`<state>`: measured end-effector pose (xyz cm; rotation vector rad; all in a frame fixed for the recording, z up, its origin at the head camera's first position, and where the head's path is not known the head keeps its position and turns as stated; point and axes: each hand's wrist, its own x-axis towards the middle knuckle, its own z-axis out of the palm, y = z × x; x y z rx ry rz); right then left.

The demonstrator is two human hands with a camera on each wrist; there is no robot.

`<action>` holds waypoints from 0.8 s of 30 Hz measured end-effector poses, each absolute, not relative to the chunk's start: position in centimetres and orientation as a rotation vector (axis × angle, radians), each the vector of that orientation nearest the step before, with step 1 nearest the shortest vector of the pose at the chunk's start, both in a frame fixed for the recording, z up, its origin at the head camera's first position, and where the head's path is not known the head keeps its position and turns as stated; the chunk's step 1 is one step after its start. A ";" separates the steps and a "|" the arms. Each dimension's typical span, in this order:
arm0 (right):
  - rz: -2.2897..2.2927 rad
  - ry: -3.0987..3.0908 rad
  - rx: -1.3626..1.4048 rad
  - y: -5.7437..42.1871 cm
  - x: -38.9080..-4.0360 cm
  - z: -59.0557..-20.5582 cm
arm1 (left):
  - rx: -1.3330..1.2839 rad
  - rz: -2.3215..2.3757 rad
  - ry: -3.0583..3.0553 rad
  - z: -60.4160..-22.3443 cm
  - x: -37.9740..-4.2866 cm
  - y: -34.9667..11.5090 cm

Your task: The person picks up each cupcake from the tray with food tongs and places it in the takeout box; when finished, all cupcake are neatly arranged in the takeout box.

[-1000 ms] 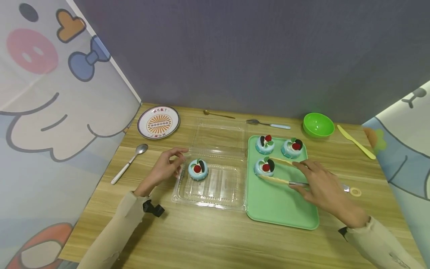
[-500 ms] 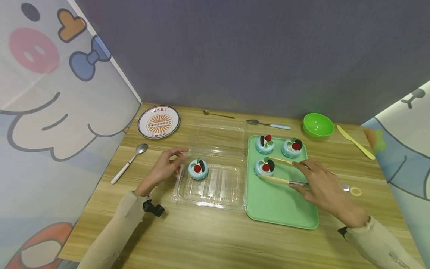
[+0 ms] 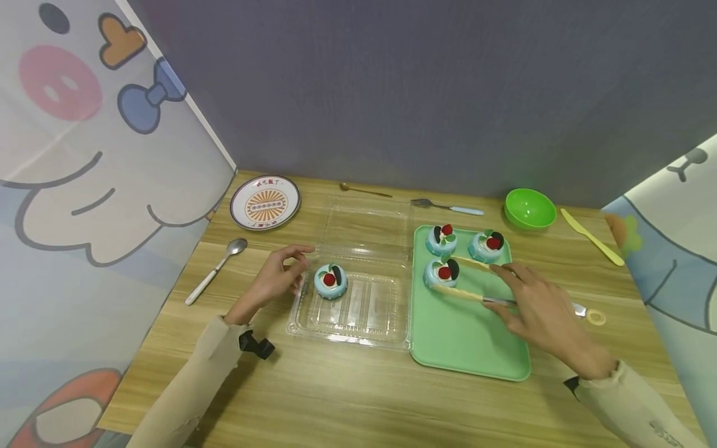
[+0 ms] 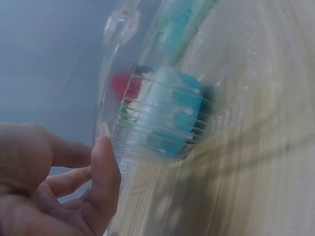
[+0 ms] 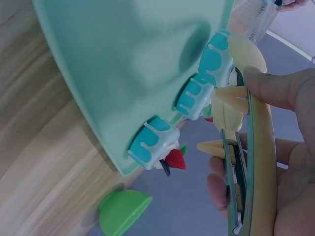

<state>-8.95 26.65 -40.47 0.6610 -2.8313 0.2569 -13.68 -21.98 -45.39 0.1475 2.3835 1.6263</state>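
My right hand (image 3: 540,314) holds food tongs (image 3: 497,301) with cream-coloured tips. Between the tips is a small blue cake (image 3: 432,277) topped with a strawberry and a dark cookie piece. The right wrist view shows this cake (image 5: 213,58) raised over the green tray (image 3: 470,336), its shadow apart from it. Two similar cakes, one at the left (image 3: 440,242) and one at the right (image 3: 482,250), sit at the tray's far end. My left hand (image 3: 276,275) pinches the left rim of a clear plastic box (image 3: 358,341). Inside that box stands another blue cake (image 3: 329,291).
The box's clear lid (image 3: 366,227) lies folded back. Behind are a patterned plate (image 3: 243,205), a small gold spoon (image 3: 366,191), a blue-handled fork (image 3: 465,211), a green bowl (image 3: 529,210) and a yellow knife (image 3: 594,238). A white-handled spoon (image 3: 204,285) lies at the left.
The tongs have closed in on the near cake and lifted it slightly from the tray. My left hand stays at the box rim.
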 end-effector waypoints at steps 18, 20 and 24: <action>0.261 -2.709 0.751 23.9 -8.9 -36.8 | 0.156 1.641 2.374 -45.3 -13.7 -22.1; 0.252 -2.692 0.790 23.2 -8.9 -36.6 | 0.152 1.638 2.375 -45.3 -13.7 -22.1; 0.235 -2.688 0.864 21.8 -8.7 -36.5 | 0.148 1.631 2.377 -45.3 -13.6 -22.0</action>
